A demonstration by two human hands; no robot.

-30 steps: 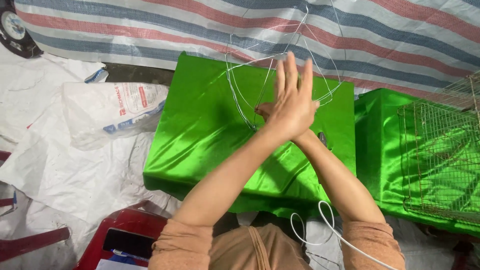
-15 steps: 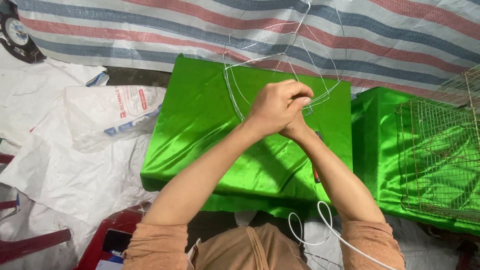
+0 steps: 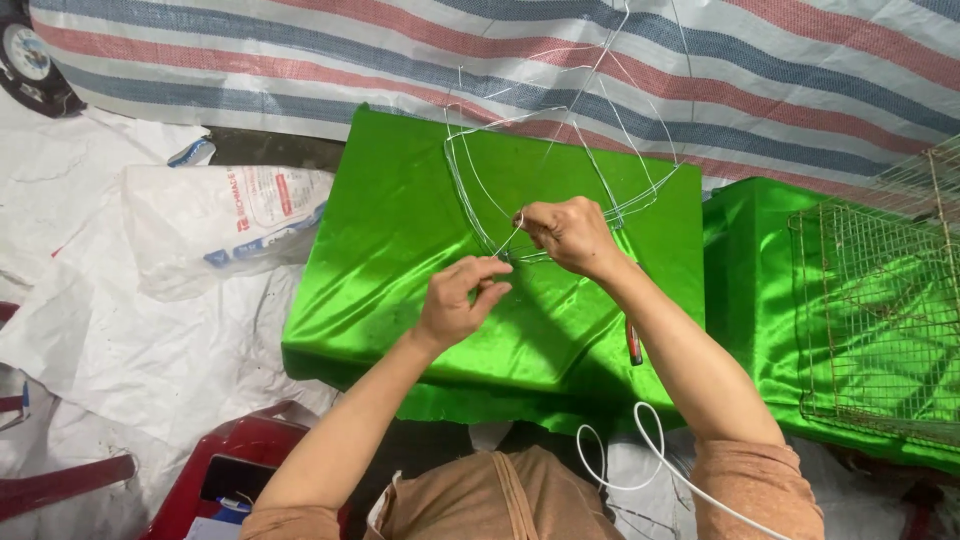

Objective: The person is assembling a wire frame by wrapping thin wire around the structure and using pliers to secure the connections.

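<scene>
above the green cloth [image 3: 400,250], left hand [image 3: 455,300] and right hand [image 3: 570,232] each grip the wire frame [image 3: 560,140], fingers pinched.

Two bare hands meet close together above the lap, both forearms stretched forward.

The left hand [image 3: 457,300] sits at about 7 o'clock from the right hand [image 3: 570,232], fingers curled, thumb and forefinger tips pressed together in a pinch. The right hand is bent at the wrist, its fingers closed into a small pinch toward 9 o'clock. Both forearms are bare, with the sleeves ending near the elbows.
</scene>
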